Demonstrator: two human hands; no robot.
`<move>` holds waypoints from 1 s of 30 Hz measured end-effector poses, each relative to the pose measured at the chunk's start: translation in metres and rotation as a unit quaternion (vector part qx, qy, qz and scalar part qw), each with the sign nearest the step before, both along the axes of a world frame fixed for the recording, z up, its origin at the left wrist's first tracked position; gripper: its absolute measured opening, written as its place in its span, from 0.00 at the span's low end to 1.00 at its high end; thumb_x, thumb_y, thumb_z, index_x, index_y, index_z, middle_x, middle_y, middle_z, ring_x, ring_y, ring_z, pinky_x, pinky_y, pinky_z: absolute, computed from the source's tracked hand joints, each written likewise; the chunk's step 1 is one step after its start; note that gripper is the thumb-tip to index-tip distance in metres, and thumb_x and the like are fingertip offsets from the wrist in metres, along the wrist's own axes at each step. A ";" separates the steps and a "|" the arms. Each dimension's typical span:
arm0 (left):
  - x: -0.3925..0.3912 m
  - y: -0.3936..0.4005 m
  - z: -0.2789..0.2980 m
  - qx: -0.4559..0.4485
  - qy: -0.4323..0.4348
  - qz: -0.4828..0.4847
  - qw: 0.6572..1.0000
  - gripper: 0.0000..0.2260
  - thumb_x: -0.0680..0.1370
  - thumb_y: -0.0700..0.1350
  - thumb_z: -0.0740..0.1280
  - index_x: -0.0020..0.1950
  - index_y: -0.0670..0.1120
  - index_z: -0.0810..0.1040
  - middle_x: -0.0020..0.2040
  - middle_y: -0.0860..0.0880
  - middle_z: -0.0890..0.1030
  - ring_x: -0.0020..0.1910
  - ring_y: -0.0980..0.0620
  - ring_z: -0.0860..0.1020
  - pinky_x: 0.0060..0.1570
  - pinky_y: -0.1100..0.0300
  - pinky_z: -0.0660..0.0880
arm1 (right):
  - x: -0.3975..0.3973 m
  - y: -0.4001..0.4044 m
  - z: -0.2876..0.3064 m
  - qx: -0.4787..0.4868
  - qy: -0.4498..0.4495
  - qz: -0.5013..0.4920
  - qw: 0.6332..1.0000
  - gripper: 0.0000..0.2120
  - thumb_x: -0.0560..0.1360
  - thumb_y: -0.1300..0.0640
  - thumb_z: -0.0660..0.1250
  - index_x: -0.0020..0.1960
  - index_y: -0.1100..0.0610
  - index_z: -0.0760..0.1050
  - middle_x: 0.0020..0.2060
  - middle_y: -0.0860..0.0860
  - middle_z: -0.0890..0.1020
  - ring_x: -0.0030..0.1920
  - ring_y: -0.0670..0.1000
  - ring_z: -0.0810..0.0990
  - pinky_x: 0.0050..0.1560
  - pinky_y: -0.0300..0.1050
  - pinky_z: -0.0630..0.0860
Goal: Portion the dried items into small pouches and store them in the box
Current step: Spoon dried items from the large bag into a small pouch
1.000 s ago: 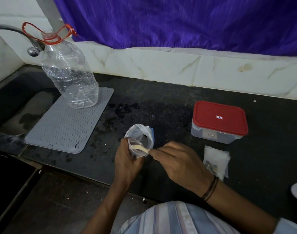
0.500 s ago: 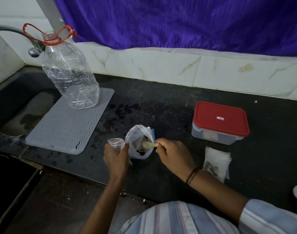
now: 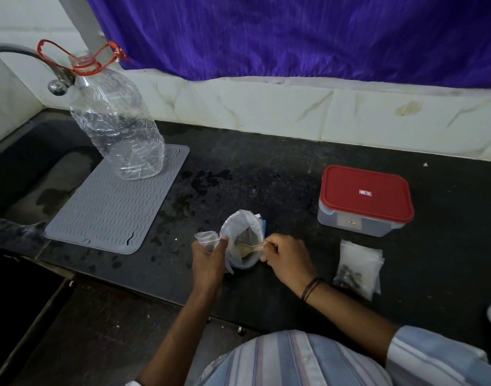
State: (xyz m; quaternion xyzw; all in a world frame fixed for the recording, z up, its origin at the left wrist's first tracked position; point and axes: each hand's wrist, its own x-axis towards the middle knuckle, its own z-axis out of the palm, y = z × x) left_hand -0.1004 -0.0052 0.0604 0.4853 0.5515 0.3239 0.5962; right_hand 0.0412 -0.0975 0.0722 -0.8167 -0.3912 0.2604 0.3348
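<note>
Compared with one second ago, now separated: the small clear plastic pouch, then held right at the mouth of the big bag under the spoon, sits pinched in the curled fingers of the left hand, just to the left of the bag. Compared with half a second ago, dipped deeper: the pale wooden spoon, pinched at its handle by the fingertips of the right hand, with its bowl down inside the large clear plastic bag with the blue edge. Probably a new scoop of the dark dried items in progress, so the pouch in the left hand seems only partly filled; how much is inside, impossible to tell.

Between both hands: the big bag, standing open on the black stone counter, touching the left thumb. To the right of the right hand, just beside the wrist: a flat pile of small clear pouches, with dark pieces visible in the lower corner. Further behind the right hand: the rectangular clear storage box with the red lid, lid on, so not yet opened for storing.

Counted: one spoon, one big bag, one box, one pouch in hand. In the pile, exact number impossible to tell, more than one. Far to the left of the left hand: one large empty clear plastic bottle with red ring handle, standing on one grey ribbed silicone mat.
</note>
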 end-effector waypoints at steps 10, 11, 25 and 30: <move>-0.006 0.004 -0.001 -0.008 -0.038 -0.019 0.999 0.06 0.82 0.36 0.63 0.54 0.47 0.73 0.50 0.42 0.81 0.50 0.43 0.80 0.52 0.46 0.78 | -0.011 -0.011 -0.012 0.083 0.326 -0.143 0.931 0.10 0.80 0.62 0.60 0.47 0.60 0.79 0.37 0.56 0.86 0.33 0.49 0.80 0.33 0.41 0.77; -0.008 0.005 -0.003 -0.017 -0.044 -0.014 0.999 0.06 0.82 0.36 0.63 0.56 0.45 0.73 0.51 0.40 0.81 0.51 0.42 0.80 0.54 0.44 0.77 | -0.012 -0.011 -0.012 0.091 0.346 -0.151 0.922 0.10 0.80 0.63 0.60 0.47 0.61 0.79 0.37 0.56 0.86 0.33 0.49 0.80 0.33 0.40 0.77; -0.019 0.006 -0.001 0.110 0.036 0.000 0.993 0.09 0.78 0.41 0.70 0.51 0.52 0.73 0.50 0.46 0.81 0.49 0.50 0.82 0.47 0.54 0.79 | -0.002 -0.033 0.008 0.164 0.322 -0.200 0.911 0.09 0.80 0.64 0.61 0.48 0.61 0.80 0.34 0.58 0.84 0.32 0.51 0.80 0.32 0.40 0.77; -0.025 0.006 0.006 0.292 0.107 0.014 0.950 0.11 0.74 0.40 0.73 0.50 0.47 0.72 0.46 0.49 0.78 0.43 0.51 0.78 0.41 0.57 0.75 | -0.001 -0.036 0.038 0.221 0.334 -0.194 0.895 0.09 0.79 0.65 0.61 0.47 0.62 0.80 0.32 0.58 0.83 0.31 0.51 0.79 0.31 0.42 0.77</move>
